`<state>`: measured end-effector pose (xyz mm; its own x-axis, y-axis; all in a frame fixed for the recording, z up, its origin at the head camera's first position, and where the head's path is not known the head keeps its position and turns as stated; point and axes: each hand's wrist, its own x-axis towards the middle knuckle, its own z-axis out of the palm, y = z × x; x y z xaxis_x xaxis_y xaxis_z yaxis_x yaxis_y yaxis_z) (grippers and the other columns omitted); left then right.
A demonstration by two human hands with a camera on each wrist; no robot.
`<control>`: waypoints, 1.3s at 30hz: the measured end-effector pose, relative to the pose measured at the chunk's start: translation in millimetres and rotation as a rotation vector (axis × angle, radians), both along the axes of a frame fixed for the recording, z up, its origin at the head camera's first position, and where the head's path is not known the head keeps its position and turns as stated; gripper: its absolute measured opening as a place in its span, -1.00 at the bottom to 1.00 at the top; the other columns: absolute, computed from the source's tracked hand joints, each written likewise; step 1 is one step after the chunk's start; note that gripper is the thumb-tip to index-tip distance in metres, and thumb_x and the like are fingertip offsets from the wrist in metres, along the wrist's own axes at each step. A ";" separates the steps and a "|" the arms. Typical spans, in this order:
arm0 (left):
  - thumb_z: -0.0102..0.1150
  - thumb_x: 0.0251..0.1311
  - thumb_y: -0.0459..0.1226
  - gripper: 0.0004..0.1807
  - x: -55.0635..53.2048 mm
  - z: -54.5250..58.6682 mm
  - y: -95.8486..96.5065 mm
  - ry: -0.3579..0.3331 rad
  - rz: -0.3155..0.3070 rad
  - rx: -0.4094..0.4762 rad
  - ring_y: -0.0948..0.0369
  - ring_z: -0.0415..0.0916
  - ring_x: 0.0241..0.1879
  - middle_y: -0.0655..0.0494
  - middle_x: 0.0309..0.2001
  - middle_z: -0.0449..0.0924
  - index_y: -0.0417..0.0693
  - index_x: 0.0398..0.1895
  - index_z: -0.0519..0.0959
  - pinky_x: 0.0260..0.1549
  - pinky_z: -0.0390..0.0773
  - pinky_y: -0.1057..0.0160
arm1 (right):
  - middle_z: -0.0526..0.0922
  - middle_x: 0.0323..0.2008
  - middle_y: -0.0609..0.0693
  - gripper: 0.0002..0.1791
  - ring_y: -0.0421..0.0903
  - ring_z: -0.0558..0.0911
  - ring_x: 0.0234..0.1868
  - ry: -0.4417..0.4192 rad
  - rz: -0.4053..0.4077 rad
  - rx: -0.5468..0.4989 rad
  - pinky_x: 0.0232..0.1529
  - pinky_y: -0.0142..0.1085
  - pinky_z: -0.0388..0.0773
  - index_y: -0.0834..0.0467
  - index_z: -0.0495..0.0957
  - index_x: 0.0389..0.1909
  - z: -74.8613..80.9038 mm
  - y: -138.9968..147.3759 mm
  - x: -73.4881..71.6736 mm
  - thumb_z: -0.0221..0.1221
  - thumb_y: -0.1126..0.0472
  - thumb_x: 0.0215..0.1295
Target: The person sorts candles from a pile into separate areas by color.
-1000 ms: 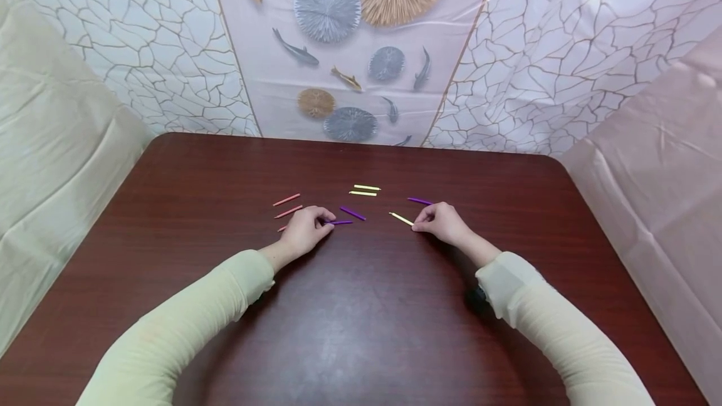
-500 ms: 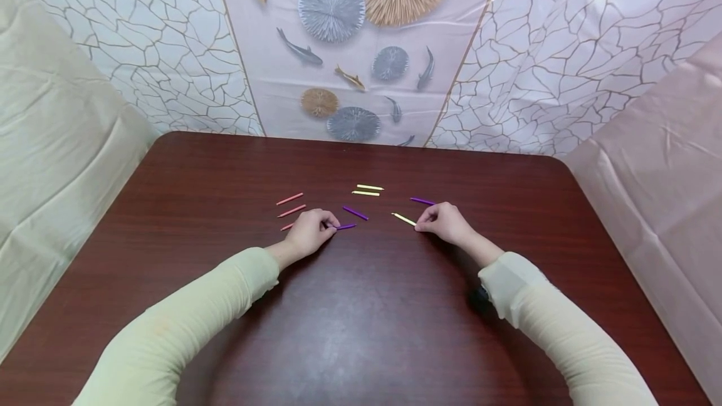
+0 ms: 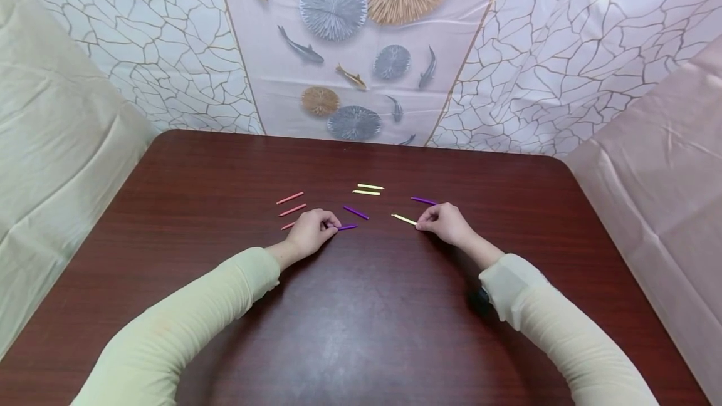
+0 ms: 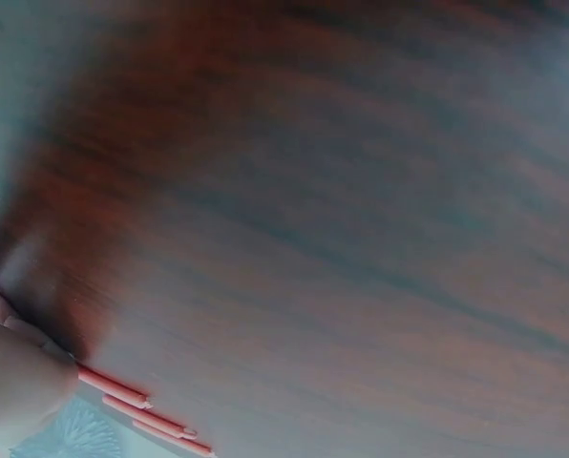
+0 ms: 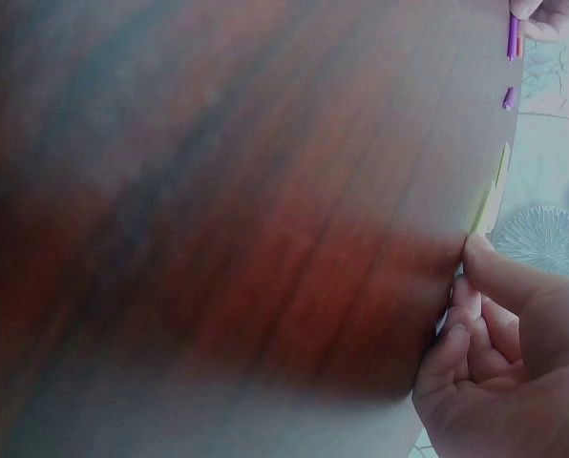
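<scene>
Between the thumb and fingertips of my left hand (image 3: 309, 232) is the end of a thin purple candle (image 3: 348, 227), low over the table. My right hand (image 3: 445, 223) pinches the near end of a yellow candle (image 3: 403, 219), which points away to the left. A second purple candle (image 3: 356, 212) lies just beyond the left hand's one, and another purple candle (image 3: 423, 200) is partly hidden behind the right hand. Three coral-red candles (image 4: 115, 386) lie beside the left hand, the nearest partly covered by it. Two yellow candles (image 3: 367, 192) lie side by side farther back.
All of it is on a dark reddish-brown table (image 3: 338, 306) with rounded far corners. A patterned cloth (image 3: 355, 36) hangs behind the far edge, and pale fabric (image 3: 648, 205) hangs on both sides.
My left hand has drawn the purple candle slightly nearer and tilted it a little. The right hand and the yellow candle stay in place; the head view has shifted slightly.
</scene>
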<state>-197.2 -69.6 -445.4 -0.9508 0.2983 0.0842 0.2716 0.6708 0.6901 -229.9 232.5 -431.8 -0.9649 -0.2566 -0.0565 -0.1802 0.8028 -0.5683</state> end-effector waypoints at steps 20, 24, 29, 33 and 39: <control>0.22 0.07 -0.38 -0.96 -1.3 0.1 -5.2 -0.014 0.003 0.020 0.30 0.41 -0.46 0.05 -0.42 0.55 -0.14 -0.41 0.64 -0.41 0.38 0.43 | 0.70 -0.44 0.07 -0.86 -0.09 0.56 -0.37 0.040 -0.053 -0.015 -0.31 -0.34 0.40 0.21 0.68 -0.45 22.0 -27.6 -31.7 0.30 0.19 0.10; 0.22 0.07 -0.38 -0.96 -1.3 -0.8 -5.2 -0.013 -0.002 0.027 0.31 0.40 -0.46 0.06 -0.42 0.54 -0.14 -0.41 0.64 -0.42 0.37 0.44 | 0.71 -0.44 0.07 -0.85 -0.10 0.55 -0.39 0.045 -0.053 -0.008 -0.33 -0.35 0.40 0.21 0.68 -0.42 29.3 -37.2 -46.2 0.30 0.18 0.11; 0.22 0.07 -0.38 -0.96 -1.9 -1.3 -4.5 -0.013 -0.006 0.025 0.32 0.39 -0.48 0.07 -0.43 0.54 -0.14 -0.41 0.64 -0.43 0.36 0.44 | 0.71 -0.42 0.09 -0.85 -0.03 0.58 -0.31 0.059 -0.059 -0.001 -0.22 -0.26 0.45 0.22 0.69 -0.42 35.5 -49.4 -61.4 0.30 0.19 0.11; 0.22 0.06 -0.39 -0.96 -2.2 -2.0 -3.9 -0.013 -0.005 0.028 0.32 0.39 -0.48 0.07 -0.43 0.53 -0.14 -0.41 0.64 -0.44 0.36 0.45 | 0.71 -0.41 0.10 -0.85 -0.01 0.59 -0.24 0.065 -0.064 0.001 -0.14 -0.21 0.45 0.24 0.68 -0.43 35.1 -57.4 -71.6 0.30 0.21 0.10; 0.21 0.07 -0.39 -0.96 -1.0 -1.9 -3.9 -0.016 -0.009 0.038 0.34 0.38 -0.49 0.07 -0.44 0.52 -0.14 -0.42 0.64 -0.45 0.36 0.46 | 0.71 -0.39 0.13 -0.85 0.02 0.59 -0.20 0.053 -0.102 0.013 -0.08 -0.17 0.47 0.27 0.68 -0.42 30.3 -65.5 -81.3 0.28 0.23 0.13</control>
